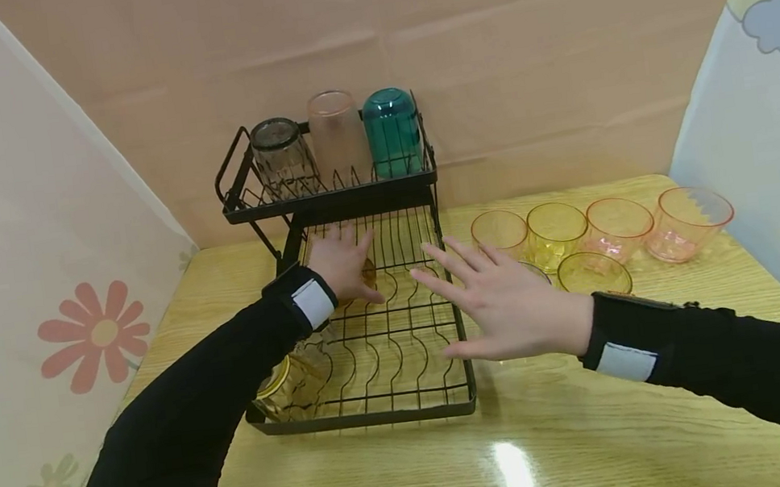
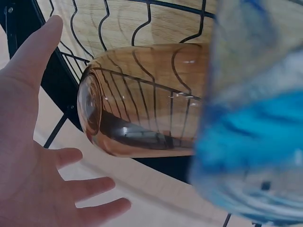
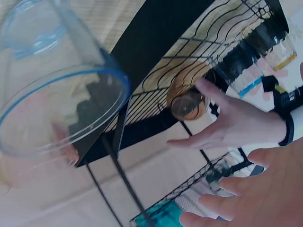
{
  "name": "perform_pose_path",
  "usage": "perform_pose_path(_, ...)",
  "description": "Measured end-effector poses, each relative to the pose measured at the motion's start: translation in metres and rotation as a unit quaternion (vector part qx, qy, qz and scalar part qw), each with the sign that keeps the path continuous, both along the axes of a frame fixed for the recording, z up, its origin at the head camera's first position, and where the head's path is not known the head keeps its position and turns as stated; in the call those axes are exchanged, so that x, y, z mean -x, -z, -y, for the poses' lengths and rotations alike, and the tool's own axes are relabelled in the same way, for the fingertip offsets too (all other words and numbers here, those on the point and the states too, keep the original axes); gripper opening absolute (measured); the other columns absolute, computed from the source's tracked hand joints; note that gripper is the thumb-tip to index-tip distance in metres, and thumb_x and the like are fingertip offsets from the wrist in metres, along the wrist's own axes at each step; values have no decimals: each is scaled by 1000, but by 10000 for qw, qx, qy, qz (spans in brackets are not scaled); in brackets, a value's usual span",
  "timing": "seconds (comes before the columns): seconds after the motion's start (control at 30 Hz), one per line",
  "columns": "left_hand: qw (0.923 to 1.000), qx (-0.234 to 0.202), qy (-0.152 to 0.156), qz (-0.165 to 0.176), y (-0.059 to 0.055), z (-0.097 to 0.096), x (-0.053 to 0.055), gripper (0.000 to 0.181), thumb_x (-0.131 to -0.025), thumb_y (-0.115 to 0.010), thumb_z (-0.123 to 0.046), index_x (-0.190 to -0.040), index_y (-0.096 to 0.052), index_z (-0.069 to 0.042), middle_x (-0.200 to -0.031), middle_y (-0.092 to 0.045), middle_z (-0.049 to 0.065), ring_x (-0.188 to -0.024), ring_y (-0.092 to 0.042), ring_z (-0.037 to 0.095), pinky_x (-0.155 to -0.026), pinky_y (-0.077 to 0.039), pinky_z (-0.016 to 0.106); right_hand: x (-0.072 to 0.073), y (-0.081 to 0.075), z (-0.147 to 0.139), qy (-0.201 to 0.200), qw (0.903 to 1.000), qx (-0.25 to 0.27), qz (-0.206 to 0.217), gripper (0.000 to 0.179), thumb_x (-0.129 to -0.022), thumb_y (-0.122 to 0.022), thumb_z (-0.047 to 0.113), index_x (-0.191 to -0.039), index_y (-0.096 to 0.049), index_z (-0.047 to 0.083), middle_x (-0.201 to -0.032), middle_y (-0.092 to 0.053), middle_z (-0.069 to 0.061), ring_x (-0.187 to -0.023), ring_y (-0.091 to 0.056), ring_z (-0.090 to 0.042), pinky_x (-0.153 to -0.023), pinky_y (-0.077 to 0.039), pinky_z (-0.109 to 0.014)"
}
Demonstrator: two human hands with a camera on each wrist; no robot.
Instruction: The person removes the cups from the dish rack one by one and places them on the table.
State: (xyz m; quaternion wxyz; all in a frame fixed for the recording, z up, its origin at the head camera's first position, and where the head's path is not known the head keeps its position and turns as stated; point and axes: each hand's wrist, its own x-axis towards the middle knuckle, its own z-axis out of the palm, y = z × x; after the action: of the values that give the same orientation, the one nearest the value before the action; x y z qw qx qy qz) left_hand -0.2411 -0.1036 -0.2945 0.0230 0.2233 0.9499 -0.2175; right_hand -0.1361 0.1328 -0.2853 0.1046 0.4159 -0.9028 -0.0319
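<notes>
An amber glass (image 2: 142, 101) lies upside down or on its side in the lower tier of a black wire dish rack (image 1: 447, 411). Right by its base, my left hand (image 1: 342, 267) has thumb and fingers spread, with a gap to the glass in the left wrist view. My left hand mostly covers that glass in the head view. Over the rack's right edge, my right hand (image 1: 507, 302) is spread wide and holds nothing. Close to the right wrist camera stands a clear blue-rimmed glass (image 3: 61, 113). Another blue-tinted glass (image 2: 255, 137) fills the right of the left wrist view.
Grey (image 1: 283, 159), pale pink (image 1: 337, 140) and teal glasses (image 1: 393, 133) stand on the rack's upper tier. A yellow-rimmed glass (image 1: 287, 390) sits at the lower tier's front left. Several pink, orange and yellow-rimmed glasses (image 1: 619, 227) stand right of the rack.
</notes>
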Motion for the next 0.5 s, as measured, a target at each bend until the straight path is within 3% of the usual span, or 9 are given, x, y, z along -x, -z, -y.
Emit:
perform_pose_path(0.2,9981,435,-305,327,3,-12,1,110,-63,-58,-75,-146,-18,-16,-135,-40,16,-107,-49,35,-81,-43,48,0,8,14,-76,9998,-86,188,89,-79,-29,77,-147,-8,22,-151,1,-10,-135,5,-31,-99,-15,-58)
perform_pose_path(0.33,9953,686,-484,475,5,-19,2,106,-64,-59,-73,-145,-20,-17,-135,-40,17,-106,-50,35,-81,-43,49,-1,12,18,-82,9995,-175,243,89,-80,-31,76,-147,-9,22,-151,2,-11,-135,7,-31,-100,-16,-58)
perform_pose_path(0.5,9924,898,-526,662,12,-21,4,94,-71,-61,-64,-144,-24,-17,-131,-43,14,-102,-52,28,-74,-47,40,1,16,21,-84,9994,-262,206,89,-80,-33,75,-147,-12,21,-151,-1,-12,-135,1,-34,-99,-20,-57)
